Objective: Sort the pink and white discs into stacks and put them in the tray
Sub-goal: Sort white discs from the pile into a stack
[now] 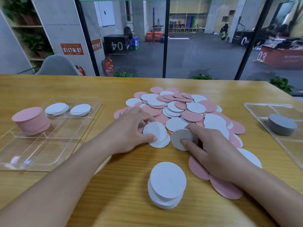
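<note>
A loose pile of pink and white discs (180, 108) covers the middle of the wooden table. My left hand (129, 130) grips a few white discs (157, 133) at the pile's near edge. Beside it, my right hand (213, 148) pinches a single white disc (182, 138), tilted up off the table. A stack of white discs (167, 182) stands near the front, between my arms. At the left, a clear divided tray (49, 154) holds a tall pink stack (31, 120) and two low white stacks (56, 109) (80, 110).
A second clear tray (255, 108) at the right edge holds a grey stack of discs (281, 124). Two pink discs (218, 181) lie under my right wrist. A glass wall runs along the table's far edge, with a grey chair (57, 65) behind on the left.
</note>
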`<state>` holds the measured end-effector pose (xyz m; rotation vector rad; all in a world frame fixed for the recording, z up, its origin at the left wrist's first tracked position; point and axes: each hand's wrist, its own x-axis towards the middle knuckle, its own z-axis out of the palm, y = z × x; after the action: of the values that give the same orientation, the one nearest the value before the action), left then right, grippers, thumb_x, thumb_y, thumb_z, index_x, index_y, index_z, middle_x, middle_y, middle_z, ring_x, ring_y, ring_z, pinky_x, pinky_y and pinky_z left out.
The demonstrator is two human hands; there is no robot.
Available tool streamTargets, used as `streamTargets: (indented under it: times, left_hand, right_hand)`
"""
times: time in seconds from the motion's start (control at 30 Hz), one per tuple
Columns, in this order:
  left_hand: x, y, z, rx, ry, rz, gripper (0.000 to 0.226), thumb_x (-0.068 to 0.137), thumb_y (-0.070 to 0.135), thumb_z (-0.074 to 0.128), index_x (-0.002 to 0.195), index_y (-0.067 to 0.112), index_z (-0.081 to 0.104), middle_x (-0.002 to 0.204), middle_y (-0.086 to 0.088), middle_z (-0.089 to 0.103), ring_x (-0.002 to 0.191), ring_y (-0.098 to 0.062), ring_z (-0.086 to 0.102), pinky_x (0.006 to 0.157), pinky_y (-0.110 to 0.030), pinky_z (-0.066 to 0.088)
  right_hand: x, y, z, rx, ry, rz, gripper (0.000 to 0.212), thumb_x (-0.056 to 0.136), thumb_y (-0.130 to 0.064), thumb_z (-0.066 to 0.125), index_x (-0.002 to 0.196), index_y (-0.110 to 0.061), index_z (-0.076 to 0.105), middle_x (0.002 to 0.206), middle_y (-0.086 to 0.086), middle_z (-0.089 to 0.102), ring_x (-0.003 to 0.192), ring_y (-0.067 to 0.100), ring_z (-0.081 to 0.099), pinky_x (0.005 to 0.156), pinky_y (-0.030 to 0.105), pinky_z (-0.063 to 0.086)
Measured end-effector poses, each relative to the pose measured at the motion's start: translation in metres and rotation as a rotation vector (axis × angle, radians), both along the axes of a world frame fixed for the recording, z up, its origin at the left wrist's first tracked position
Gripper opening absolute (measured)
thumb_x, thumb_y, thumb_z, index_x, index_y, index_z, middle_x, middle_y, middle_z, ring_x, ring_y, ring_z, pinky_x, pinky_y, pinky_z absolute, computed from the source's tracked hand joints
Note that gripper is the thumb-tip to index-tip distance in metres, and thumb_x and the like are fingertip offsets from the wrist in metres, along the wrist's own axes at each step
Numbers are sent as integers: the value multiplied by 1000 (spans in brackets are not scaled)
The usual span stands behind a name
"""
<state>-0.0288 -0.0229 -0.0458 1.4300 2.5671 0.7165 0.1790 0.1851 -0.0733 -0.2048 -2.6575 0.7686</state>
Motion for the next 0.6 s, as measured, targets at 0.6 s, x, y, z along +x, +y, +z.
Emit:
streamTargets:
  times: [0.6]
  left_hand:
    - [2,3,2,438,-467,44,21,96,11,83,110,27,82,98,9,79,77,-11,75,70,-19,54]
  right_hand:
    - [3,0,5,-28,-28,11,16,106,-44,59,96,-34,53,74,-3,60,72,18,54,66,37,45]
